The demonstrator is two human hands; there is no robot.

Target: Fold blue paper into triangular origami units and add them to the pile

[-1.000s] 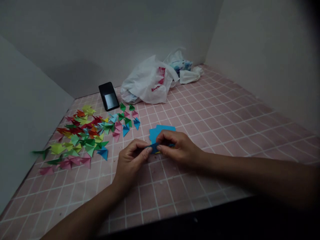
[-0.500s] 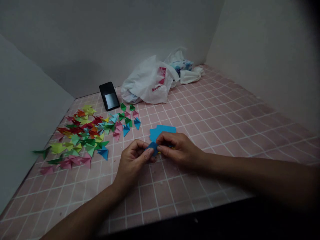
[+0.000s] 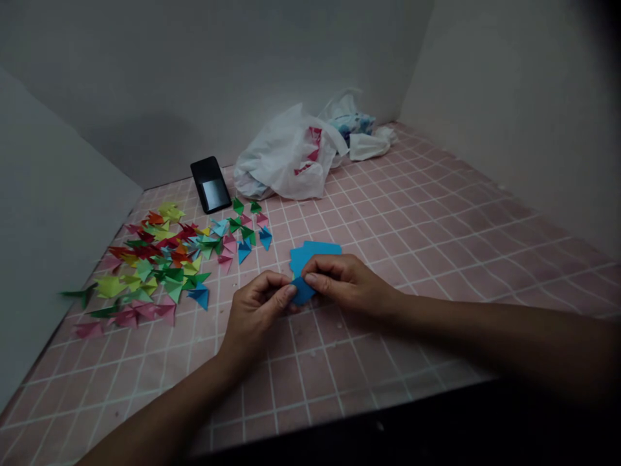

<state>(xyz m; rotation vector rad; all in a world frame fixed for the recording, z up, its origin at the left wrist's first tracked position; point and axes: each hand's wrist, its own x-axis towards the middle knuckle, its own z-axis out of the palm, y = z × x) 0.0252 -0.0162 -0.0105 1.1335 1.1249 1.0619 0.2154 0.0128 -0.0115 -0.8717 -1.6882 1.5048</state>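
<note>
Between both hands is a small folded piece of blue paper (image 3: 303, 292), held just above the table. My left hand (image 3: 259, 309) pinches its left corner between thumb and forefinger. My right hand (image 3: 342, 283) grips the upper right side, thumb on top. Just beyond the fingers lie several flat sheets of blue paper (image 3: 317, 248), partly hidden by my right hand. To the left spreads a heap of folded paper cranes (image 3: 160, 259) in red, yellow, green, pink and blue. A few folded blue pieces (image 3: 265, 238) rest at its right side.
A phone (image 3: 210, 186) with a dark screen leans at the back wall. Beside it sit a crumpled white plastic bag (image 3: 291, 155) and a smaller pack (image 3: 352, 123) with blue print. A pink checked cloth (image 3: 436, 226) covers the table, with walls on three sides.
The blue paper has turned between my fingers, and more of its lower face shows now. Both hands stay in nearly the same place. The view has shifted very slightly.
</note>
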